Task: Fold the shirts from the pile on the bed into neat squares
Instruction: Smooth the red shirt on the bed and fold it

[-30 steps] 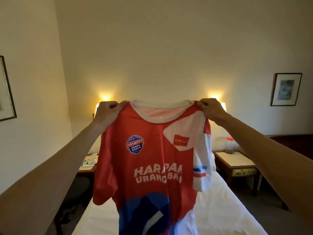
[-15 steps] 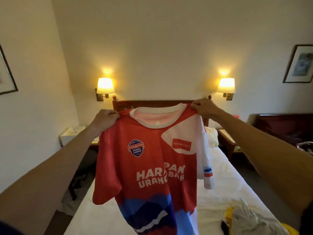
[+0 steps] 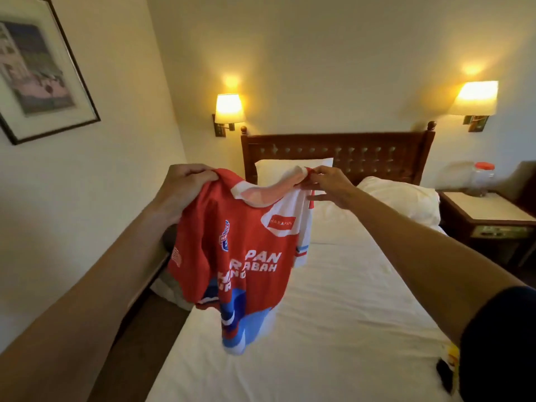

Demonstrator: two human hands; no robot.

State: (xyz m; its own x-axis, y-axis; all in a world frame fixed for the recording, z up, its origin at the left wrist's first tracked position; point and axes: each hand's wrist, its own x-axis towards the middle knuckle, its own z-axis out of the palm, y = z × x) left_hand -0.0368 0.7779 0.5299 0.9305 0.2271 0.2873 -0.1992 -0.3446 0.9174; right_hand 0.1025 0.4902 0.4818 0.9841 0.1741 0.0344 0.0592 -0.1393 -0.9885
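- Dark sleeve [image 3: 499, 343], lower right corner, covering the upper part of the person's right arm.
- Small dark and yellow heap of cloth [image 3: 448, 365] lying on the sheet just beside that sleeve; too little of it shows to tell what it is.
- Bed [image 3: 348, 329], white sheet, running away from the viewer; the sheet lies mostly flat with light creases.
- Red shirt [image 3: 232, 256], white collar and white shoulder panel, blue pattern at the hem, white lettering across the chest. Held up in the air over the left half of the bed, bunched and twisted so the lettering overlaps itself; the hem hangs close to the sheet, contact not clear.
- Left hand [image 3: 185, 184], fingers curled tight round the shirt's shoulder.
- Right hand [image 3: 327, 184], thumb and fingertips pinching the collar at the other shoulder, remaining fingers spread loosely.
- Two white pillows [image 3: 400, 198] at the head of the bed, one propped against the headboard, one lying toward the right.
- Nightstand [image 3: 487, 219], right of the bed, bearing a clear jar with a red lid [image 3: 483, 178].
- Carved dark wooden headboard [image 3: 362, 152] against the far wall.
- Two lit wall lamps [image 3: 229, 108], one at each side of the headboard.
- Framed picture [image 3: 37, 65] on the left wall.
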